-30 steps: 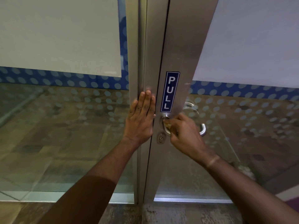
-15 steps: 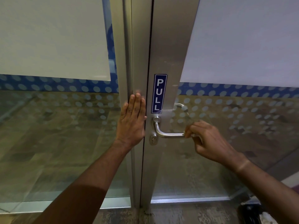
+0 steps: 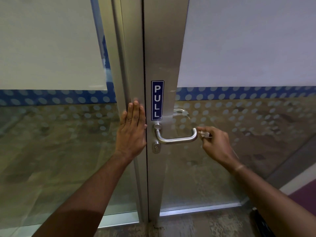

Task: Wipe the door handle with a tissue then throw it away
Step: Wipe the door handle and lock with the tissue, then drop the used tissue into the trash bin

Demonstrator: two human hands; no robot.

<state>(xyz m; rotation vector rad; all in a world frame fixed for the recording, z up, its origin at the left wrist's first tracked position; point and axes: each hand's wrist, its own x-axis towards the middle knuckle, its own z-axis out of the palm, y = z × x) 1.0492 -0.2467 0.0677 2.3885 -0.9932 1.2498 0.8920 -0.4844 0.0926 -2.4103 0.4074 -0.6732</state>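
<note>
A brushed-metal lever door handle (image 3: 176, 139) sticks out from the aluminium door frame (image 3: 164, 48), just below a blue PULL sign (image 3: 157, 100). My right hand (image 3: 215, 144) pinches a small crumpled white tissue (image 3: 204, 133) right at the handle's free end, at its bend. The tissue is mostly hidden in my fingers. My left hand (image 3: 132, 131) lies flat with fingers together against the fixed frame post, left of the handle. A keyhole cylinder (image 3: 156, 148) sits under the handle's base.
Glass panels with frosted film and a blue dotted band flank the frame on both sides. A second handle (image 3: 181, 111) shows through the glass on the far side. A dark object (image 3: 261, 223) sits on the floor at the bottom right.
My right hand with the tissue slid rightward along the handle, from its base by the frame to its free end. The left hand stayed flat on the frame.
</note>
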